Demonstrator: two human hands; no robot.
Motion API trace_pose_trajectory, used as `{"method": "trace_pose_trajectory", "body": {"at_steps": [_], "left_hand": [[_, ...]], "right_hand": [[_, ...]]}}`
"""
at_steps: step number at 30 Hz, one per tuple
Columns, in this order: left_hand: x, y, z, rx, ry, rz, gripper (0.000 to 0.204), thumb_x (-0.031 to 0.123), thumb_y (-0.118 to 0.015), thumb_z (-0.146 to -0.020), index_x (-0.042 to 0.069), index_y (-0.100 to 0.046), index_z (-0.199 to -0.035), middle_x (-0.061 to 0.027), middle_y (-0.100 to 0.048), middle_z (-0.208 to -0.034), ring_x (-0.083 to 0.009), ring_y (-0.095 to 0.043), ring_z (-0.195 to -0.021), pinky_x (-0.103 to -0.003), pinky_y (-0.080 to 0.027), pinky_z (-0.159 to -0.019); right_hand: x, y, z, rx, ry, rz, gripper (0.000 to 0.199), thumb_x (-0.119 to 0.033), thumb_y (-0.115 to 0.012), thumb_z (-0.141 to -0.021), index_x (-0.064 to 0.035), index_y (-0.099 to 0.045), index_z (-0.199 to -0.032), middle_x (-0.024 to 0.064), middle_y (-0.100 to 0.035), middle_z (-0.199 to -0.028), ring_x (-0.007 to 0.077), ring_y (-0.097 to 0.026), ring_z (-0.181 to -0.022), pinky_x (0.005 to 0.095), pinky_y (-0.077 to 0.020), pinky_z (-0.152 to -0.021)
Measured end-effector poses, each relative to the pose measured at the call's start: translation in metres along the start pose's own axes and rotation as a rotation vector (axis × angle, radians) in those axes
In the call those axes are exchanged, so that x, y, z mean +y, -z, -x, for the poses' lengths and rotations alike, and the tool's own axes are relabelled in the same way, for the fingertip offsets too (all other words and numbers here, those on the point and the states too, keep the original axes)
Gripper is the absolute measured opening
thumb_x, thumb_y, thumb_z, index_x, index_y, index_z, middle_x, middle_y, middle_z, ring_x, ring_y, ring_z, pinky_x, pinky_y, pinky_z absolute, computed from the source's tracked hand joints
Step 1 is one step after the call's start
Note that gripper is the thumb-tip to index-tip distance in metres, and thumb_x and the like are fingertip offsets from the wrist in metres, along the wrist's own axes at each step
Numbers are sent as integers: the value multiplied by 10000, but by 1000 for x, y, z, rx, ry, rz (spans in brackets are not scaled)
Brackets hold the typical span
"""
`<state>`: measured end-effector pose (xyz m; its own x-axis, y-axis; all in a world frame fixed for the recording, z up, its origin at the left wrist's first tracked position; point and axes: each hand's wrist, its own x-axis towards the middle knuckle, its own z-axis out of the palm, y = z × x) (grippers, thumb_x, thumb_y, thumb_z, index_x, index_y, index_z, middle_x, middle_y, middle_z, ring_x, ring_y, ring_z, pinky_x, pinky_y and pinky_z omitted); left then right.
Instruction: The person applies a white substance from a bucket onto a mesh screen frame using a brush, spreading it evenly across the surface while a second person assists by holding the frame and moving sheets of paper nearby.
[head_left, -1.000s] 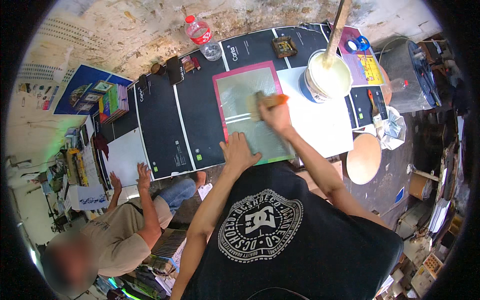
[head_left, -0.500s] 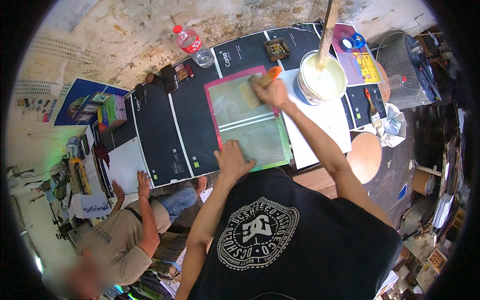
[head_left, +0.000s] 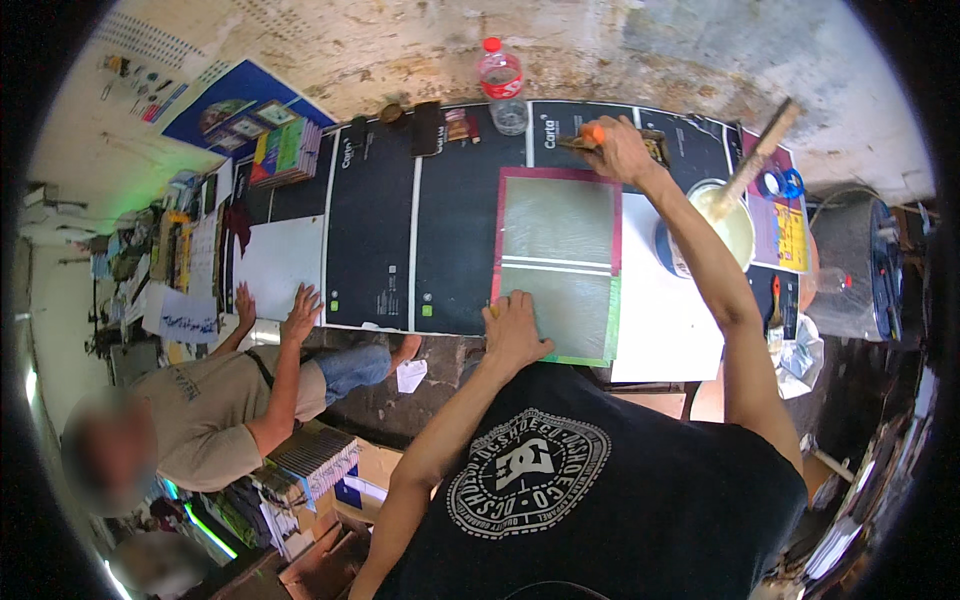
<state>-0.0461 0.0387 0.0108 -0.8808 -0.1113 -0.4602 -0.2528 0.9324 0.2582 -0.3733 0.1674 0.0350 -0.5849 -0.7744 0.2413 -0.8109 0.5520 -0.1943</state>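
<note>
Head view: left hand [head_left: 515,325] lies flat, fingers spread, on the near-left corner of the printing screen [head_left: 560,262], a flat rectangular mesh panel with a magenta-and-green frame on black sheets [head_left: 400,235] covering the table. Bare white paper [head_left: 655,310] lies to its right. Right hand [head_left: 618,148] is closed around an orange-handled tool [head_left: 590,133] just past the screen's far edge, near the plastic bottle [head_left: 503,85]; half a second ago it worked over the mesh. A round paint bucket [head_left: 725,225] holds a wooden stick [head_left: 760,160].
</note>
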Motion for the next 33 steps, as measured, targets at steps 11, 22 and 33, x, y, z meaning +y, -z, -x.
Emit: {"method": "trace_pose_trajectory", "body": {"at_steps": [11, 22, 33], "left_hand": [[-6, -16, 6, 86, 48, 113, 868, 392, -841, -637, 19, -461, -1322, -146, -487, -1320, -357, -477, -1232, -576, -388, -955], [-23, -20, -14, 51, -35, 86, 775, 404, -832, -683, 30, -525, -1288, -168, -512, -1303, -374, -491, -1238, -599, -419, -959], [-97, -2, -135, 217, 229, 701, 467, 332, -769, -694, -4, -723, -1016, -195, -743, -1004, -336, -710, -988, -406, -548, -900]], "right_hand": [[-75, -26, -112, -286, 430, -144, 242, -320, -730, -817, -100, -674, -902, 143, -694, -831, 381, -672, -814, 471, -520, -762], [-107, -12, -71, 210, 387, -273, 201, -251, -744, -805, -104, -693, -933, 95, -659, -833, 311, -652, -840, 438, -488, -827], [-172, -60, 115, 411, -706, -560, 376, -345, -761, -847, -15, -596, -775, 188, -610, -692, 357, -616, -654, 451, -476, -616]]}}
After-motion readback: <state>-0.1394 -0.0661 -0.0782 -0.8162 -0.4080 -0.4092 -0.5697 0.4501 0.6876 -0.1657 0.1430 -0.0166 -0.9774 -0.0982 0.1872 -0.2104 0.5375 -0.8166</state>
